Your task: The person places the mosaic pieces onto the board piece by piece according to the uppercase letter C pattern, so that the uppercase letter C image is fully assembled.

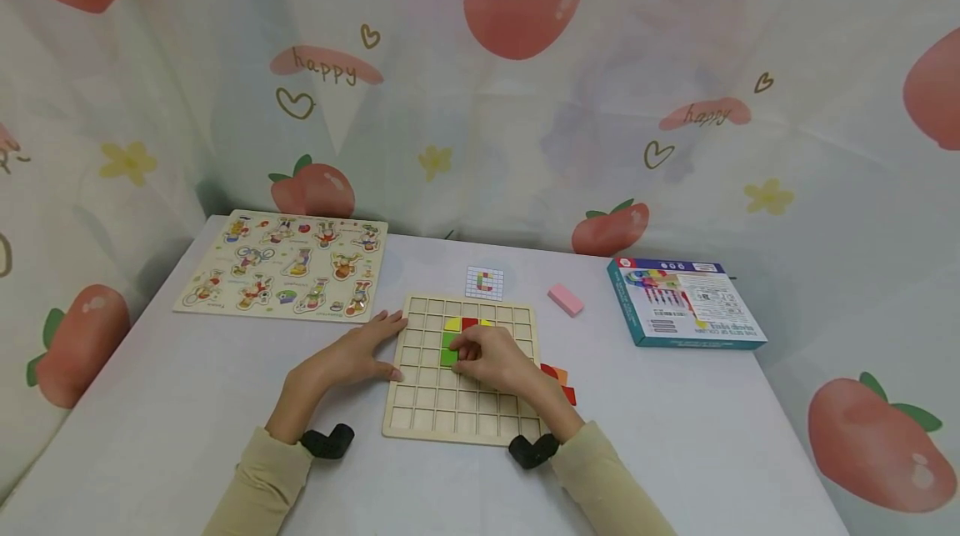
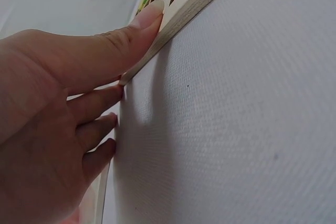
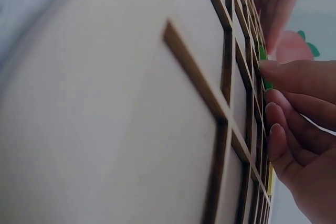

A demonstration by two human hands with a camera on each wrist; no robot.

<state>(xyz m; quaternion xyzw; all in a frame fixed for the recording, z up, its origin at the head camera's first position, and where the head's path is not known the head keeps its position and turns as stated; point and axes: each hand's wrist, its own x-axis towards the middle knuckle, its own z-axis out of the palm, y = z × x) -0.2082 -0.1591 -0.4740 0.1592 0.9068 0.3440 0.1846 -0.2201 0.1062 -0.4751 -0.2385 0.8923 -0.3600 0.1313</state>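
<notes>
A wooden grid board [image 1: 461,426] lies flat on the table, with square cells. Set in its cells are yellow pieces [image 1: 453,324], a red piece [image 1: 469,323] and green tiles [image 1: 448,339] in a column below. My right hand [image 1: 491,359] bends over the board, thumb and fingertips pinching at a green tile [image 3: 263,53], which they partly cover. At the board's left edge, my left hand [image 1: 352,357] rests with fairly straight fingers. Its thumb [image 2: 149,14] touches the board's rim, and the other fingertips reach its side near the table.
Beyond the board lies a small pattern card [image 1: 484,283], with a pink block [image 1: 566,299] to its right. Red and orange pieces [image 1: 568,394] lie beside the board, partly behind my right wrist. A picture puzzle [image 1: 277,265] sits back left; a flat box [image 1: 684,304] lies right.
</notes>
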